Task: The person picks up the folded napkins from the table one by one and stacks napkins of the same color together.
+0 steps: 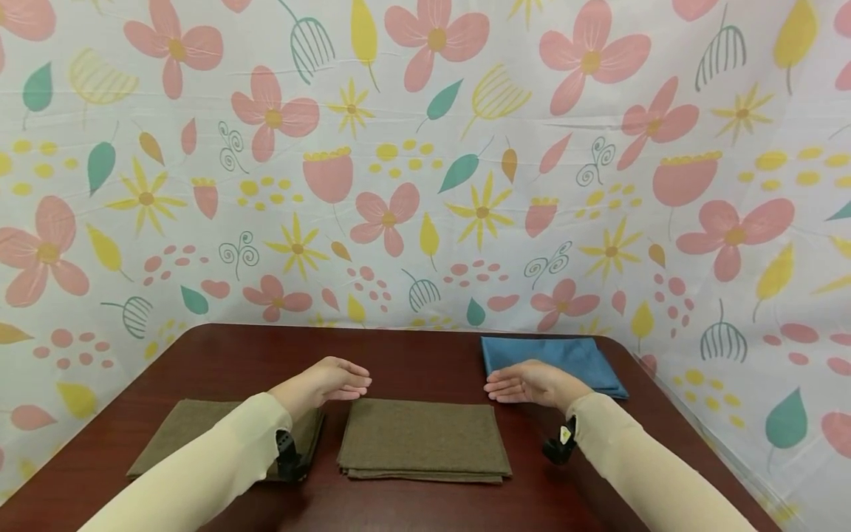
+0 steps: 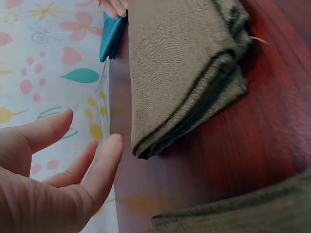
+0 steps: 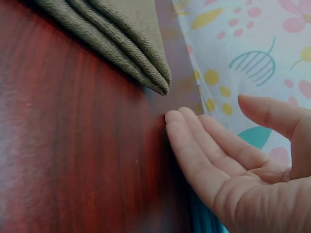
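A: Hands?
B: Left hand [image 1: 332,383] and right hand [image 1: 528,384] both empty, fingers extended, thumbs apart.
A: Cloths?
B: Middle brown cloth [image 1: 425,440] between them, slightly nearer the body. Second brown cloth [image 1: 186,432] mostly left of the left hand. Blue cloth [image 1: 565,351] behind the right.
A: Progress?
B: All three look folded; what's left, can't tell.

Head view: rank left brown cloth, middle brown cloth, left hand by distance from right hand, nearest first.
From the right hand:
1. Middle brown cloth, to its left.
2. Left hand, farther left.
3. Left brown cloth, farthest left.
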Motion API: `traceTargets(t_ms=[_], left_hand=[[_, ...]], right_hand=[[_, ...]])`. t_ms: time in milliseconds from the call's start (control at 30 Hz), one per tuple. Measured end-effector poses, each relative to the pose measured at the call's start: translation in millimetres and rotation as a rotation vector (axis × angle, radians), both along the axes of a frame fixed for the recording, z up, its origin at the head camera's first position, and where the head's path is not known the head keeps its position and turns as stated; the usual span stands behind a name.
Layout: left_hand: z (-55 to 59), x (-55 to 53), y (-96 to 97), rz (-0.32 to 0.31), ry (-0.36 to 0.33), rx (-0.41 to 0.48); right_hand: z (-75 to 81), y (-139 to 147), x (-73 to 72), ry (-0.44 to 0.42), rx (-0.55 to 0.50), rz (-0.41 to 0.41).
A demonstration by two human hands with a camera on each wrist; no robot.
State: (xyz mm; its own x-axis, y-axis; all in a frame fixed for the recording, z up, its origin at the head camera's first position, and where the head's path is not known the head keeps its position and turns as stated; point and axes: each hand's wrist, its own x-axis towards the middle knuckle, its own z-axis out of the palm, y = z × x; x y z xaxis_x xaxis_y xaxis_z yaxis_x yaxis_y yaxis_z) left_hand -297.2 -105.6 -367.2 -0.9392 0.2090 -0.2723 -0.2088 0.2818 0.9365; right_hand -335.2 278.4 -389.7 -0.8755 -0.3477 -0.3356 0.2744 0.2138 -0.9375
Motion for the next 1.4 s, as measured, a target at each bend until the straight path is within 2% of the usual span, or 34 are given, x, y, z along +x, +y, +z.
traceTargets(t_ms=[267, 467, 700, 933, 1100, 1233, 1400], left_hand=[[-2.3, 10.1, -12.7, -0.004, -0.003, -0.075], [-7.1, 18.8, -22.7, -0.018, -0.045, -0.073], [-6.0, 29.6, -29.5, -0.03, -0.103, -0.071], [-5.2, 37.0, -35.4, -0.096, -0.146, -0.114], [-8.5, 38.7, -37.3, -0.125, -0.154, -0.071], [-14.4, 39.0, -37.5, -0.113, -0.15, -0.023], [-24.2, 39.9, -34.9, -0.114, -0.146, 0.022]], right_hand=[[-0.9, 8.3, 17.2, -0.042, 0.028, -0.03], [-0.3, 14.3, 28.9, -0.074, 0.023, -0.048], [-2.1, 17.4, 41.5, -0.089, 0.016, -0.036], [-2.7, 16.1, 52.2, -0.138, -0.023, -0.054], [-2.4, 10.1, 59.4, -0.143, -0.034, -0.035], [-5.4, 5.0, 63.7, -0.147, -0.059, -0.011], [-11.4, -1.6, 67.7, -0.165, -0.058, -0.042]])
